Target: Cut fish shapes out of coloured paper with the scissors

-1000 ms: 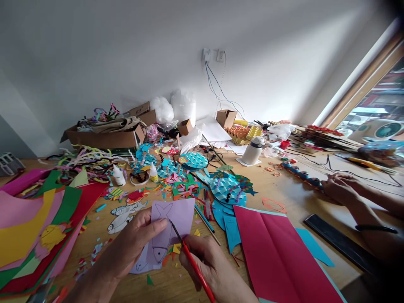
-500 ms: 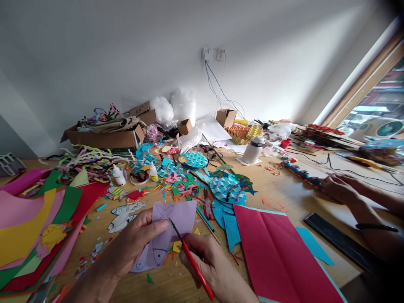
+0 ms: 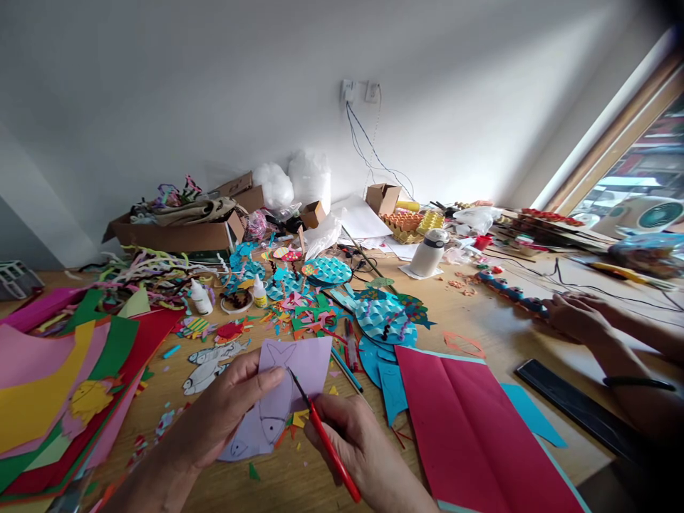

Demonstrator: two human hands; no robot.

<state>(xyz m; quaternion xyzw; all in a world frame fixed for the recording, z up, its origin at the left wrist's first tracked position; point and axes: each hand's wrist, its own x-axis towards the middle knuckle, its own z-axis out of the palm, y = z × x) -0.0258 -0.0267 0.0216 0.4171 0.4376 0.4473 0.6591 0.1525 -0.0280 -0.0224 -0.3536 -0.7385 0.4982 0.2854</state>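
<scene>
a plain pale wall (image 3: 214, 85) rises behind the wooden table (image 3: 278, 491). a wood-framed window (image 3: 649, 160) stands at the right, and soft daylight slants across the wall, leaving its upper part greyer.

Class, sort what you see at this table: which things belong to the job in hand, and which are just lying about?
In the job:
Purple paper with drawn fish, held in the left hand
Red-handled scissors, held in the right hand, blades at the paper

Seemingly just lying about:
Creased red sheet
Pale flask
Cardboard box
</scene>
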